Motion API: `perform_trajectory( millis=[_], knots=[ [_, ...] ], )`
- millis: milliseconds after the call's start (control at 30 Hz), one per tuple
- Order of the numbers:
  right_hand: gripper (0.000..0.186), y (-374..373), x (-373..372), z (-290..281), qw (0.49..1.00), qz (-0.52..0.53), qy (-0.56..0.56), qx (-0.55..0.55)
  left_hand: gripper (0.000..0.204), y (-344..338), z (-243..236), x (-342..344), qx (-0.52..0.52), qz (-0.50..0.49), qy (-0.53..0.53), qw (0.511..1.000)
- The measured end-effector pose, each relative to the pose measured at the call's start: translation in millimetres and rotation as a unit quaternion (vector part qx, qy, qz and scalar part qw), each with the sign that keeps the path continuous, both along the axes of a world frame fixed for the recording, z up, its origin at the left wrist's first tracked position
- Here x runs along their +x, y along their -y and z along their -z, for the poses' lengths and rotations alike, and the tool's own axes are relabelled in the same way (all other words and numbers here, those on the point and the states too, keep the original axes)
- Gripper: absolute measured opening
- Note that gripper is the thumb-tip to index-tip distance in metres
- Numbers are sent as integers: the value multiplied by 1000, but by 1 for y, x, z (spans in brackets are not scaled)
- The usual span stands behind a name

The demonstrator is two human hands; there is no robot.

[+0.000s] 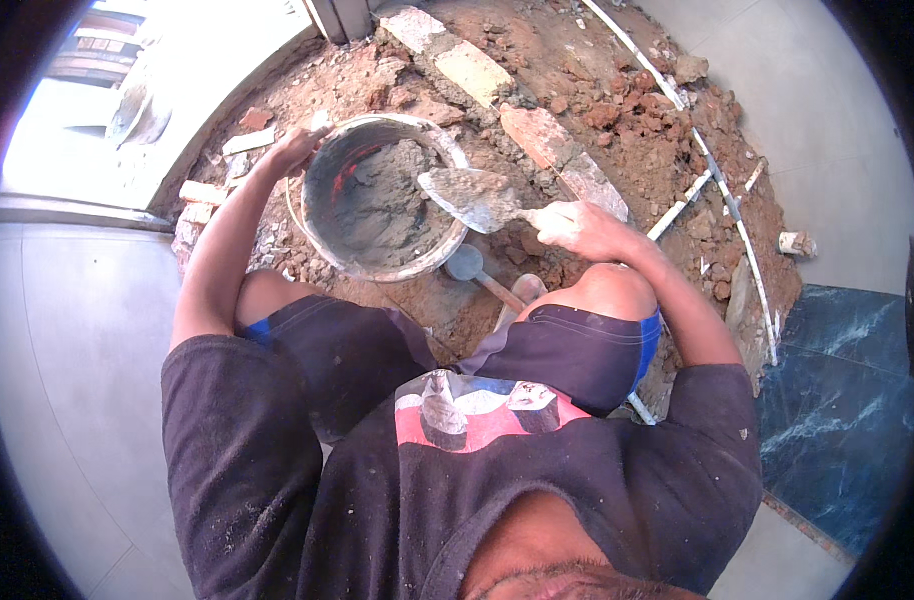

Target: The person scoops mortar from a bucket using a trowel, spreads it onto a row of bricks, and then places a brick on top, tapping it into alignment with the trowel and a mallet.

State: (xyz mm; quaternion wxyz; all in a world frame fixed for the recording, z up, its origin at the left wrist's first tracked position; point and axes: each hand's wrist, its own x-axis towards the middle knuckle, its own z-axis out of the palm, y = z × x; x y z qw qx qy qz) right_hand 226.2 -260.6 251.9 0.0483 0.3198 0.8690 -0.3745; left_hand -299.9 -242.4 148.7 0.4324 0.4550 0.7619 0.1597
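Note:
A round bucket (322, 245) of wet grey mortar (392, 205) stands on the dirt in front of me. My left hand (302, 148) grips its rim at the far left side, fingers closed over the edge. In my right hand (582, 230) is a trowel (474, 200), held by the handle, with its blade at the bucket's right rim. Grey mortar coats the blade. A row of bricks (532, 137) bedded in mortar runs diagonally beyond the trowel. Below the bucket's right side lies a mallet-like tool (467, 263) with a round grey head, its handle reaching toward my right knee.
Loose reddish soil and rubble (617, 105) cover the trench around the bricks. A white pipe (722, 175) with a side branch crosses it on the right. Grey floor tiles (67, 360) border the left, dark blue marbled tiles (837, 400) the right. Broken pieces lie near my left forearm.

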Motion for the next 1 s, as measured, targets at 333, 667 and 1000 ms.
perform_trajectory(
  millis=[333, 667, 1000],
  knots=[
    [41, 9, 57, -47, 988, 131, 74, 24, 75, -2, 24, -28, 78, 28, -98, 992],
    [37, 13, 20, -2, 897, 261, -222, -278, 73, -10, -36, 11, 79, 93, -236, 964],
    [33, -1, -26, 41, 608, 143, -396, -673, 57, 0, -56, 43, 204, 111, -267, 935]
  ],
)
